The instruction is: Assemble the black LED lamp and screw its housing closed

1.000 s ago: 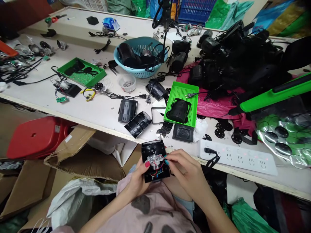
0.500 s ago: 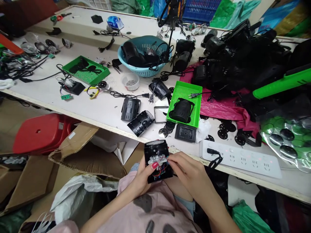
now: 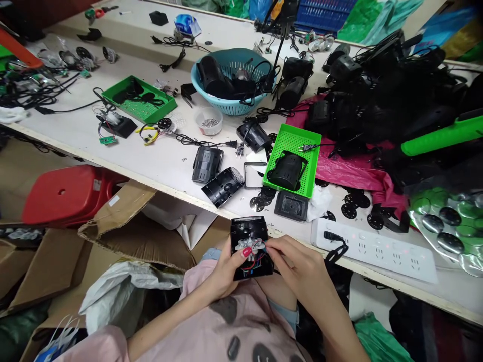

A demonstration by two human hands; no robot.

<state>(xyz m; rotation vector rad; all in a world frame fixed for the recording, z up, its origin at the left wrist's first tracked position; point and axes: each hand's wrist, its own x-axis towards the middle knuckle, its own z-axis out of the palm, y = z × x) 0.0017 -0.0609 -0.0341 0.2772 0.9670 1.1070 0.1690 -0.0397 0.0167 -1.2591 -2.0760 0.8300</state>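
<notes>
My left hand (image 3: 231, 266) is closed round a black plastic housing (image 3: 249, 229) held over my lap at the table's front edge. Its thumb presses on a clear plastic part (image 3: 247, 245) inside, where thin red and blue wires (image 3: 252, 264) run. At the housing's right side, my right hand (image 3: 292, 256) pinches with thumb and forefinger at the wires; the exact piece between the fingertips is too small to make out. On the table just beyond lie an opened black housing half (image 3: 223, 187) and a closed black housing (image 3: 207, 164).
A green tray (image 3: 315, 173) holds another black housing. A white power strip (image 3: 377, 249) lies along the front edge at right. Farther back stand a blue basket (image 3: 236, 104) and a tub of screws (image 3: 209, 122). Black devices (image 3: 377, 90) are heaped at right.
The view has shifted slightly, so the scene sits a little to the right. Both hands keep the same hold, and the housing appears slightly more upright.
</notes>
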